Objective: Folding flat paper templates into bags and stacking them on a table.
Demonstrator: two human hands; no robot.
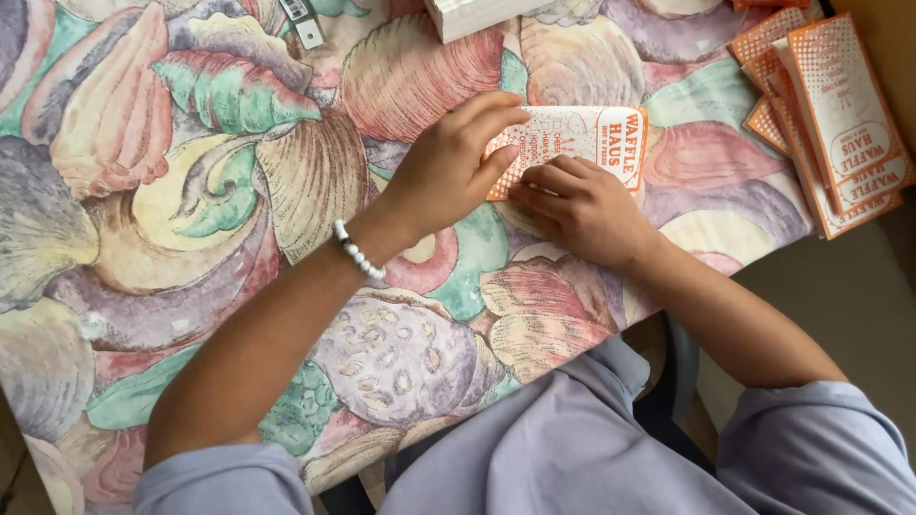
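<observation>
An orange and white printed paper sheet [596, 133] lies flat on a table covered with a shell-patterned cloth [191, 191]. My left hand [448, 167], with a white bead bracelet on its wrist, presses its fingertips on the sheet's left end. Just beside it, my right hand [577, 205] rests knuckles-up on the sheet's lower edge, fingers curled and pressing down. Neither hand lifts the sheet; both hold it against the cloth.
A fanned pile of similar orange and white sheets [835, 114] lies at the table's right edge. A white stack [472, 14] sits at the top centre, and a small tag-like object [303, 21] to its left. The table edge runs close to my lap.
</observation>
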